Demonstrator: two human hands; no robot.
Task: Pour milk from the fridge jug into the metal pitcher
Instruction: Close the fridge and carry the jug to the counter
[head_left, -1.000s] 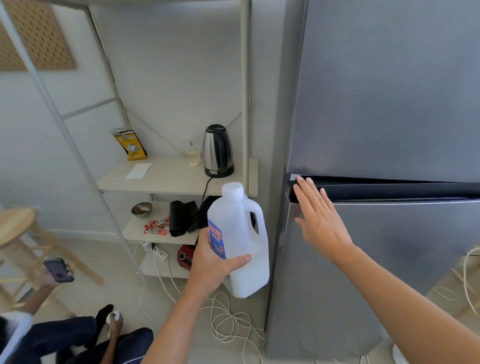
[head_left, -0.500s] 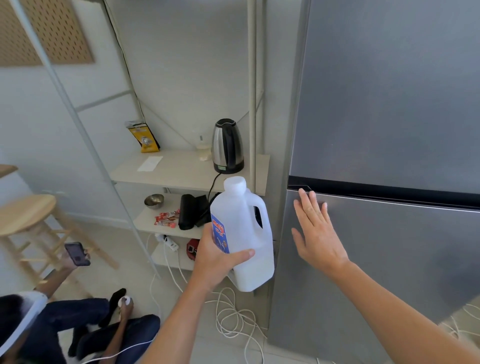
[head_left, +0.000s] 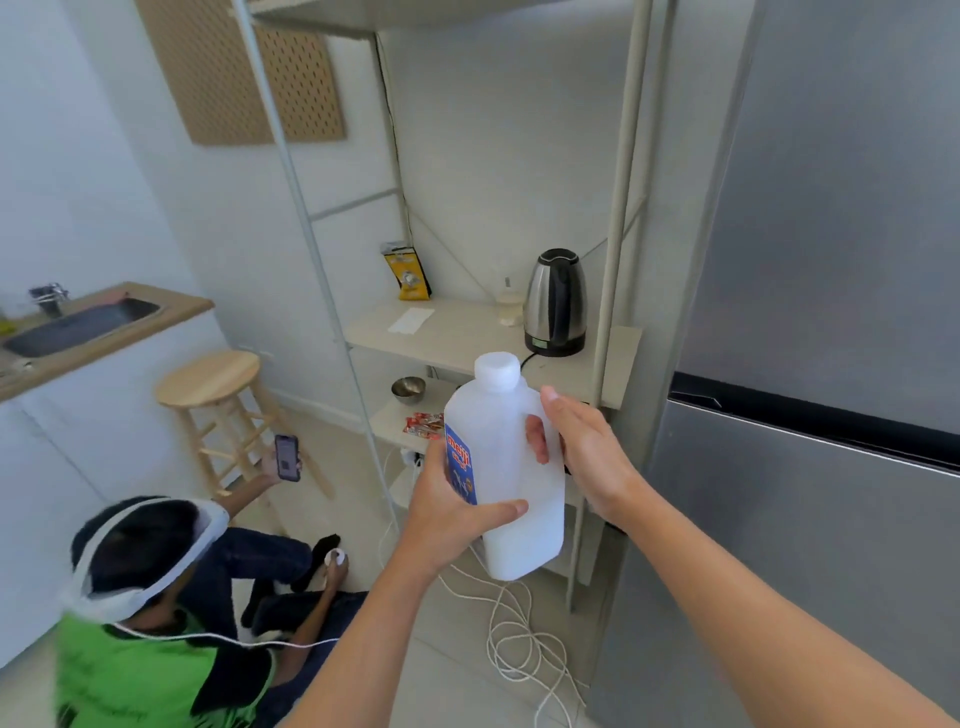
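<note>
Though the milk jug (head_left: 498, 467) (capped) is out — left hand (head_left: 447, 514) grasping it, right hand (head_left: 587, 457) fingers (head_left: 537, 439) curling through its handle — no pitcher shows; pouring remains.

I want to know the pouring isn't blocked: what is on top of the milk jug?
A white screw cap sits on the neck of the milk jug, still on. The opening under it is covered, so nothing of it shows.
</note>
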